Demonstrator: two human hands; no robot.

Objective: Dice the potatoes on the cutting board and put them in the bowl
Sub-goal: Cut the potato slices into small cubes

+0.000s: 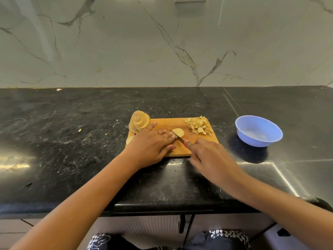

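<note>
A wooden cutting board (198,141) lies on the black counter. A round potato slice (179,132) rests near its middle. My left hand (151,147) lies flat on the board with straight fingers touching the slice's left edge. My right hand (207,156) grips a red-handled knife (177,137), whose blade crosses the slice's near left side. A stack of potato slices (139,122) stands at the board's far left corner. A heap of diced potato (198,126) sits at the far right corner. The blue bowl (258,130) stands to the right of the board and holds nothing visible.
The black stone counter (72,141) runs wide on both sides, with small scraps on its left part. A marble wall (162,42) rises behind. The counter's front edge is close to my body, with cabinet doors below.
</note>
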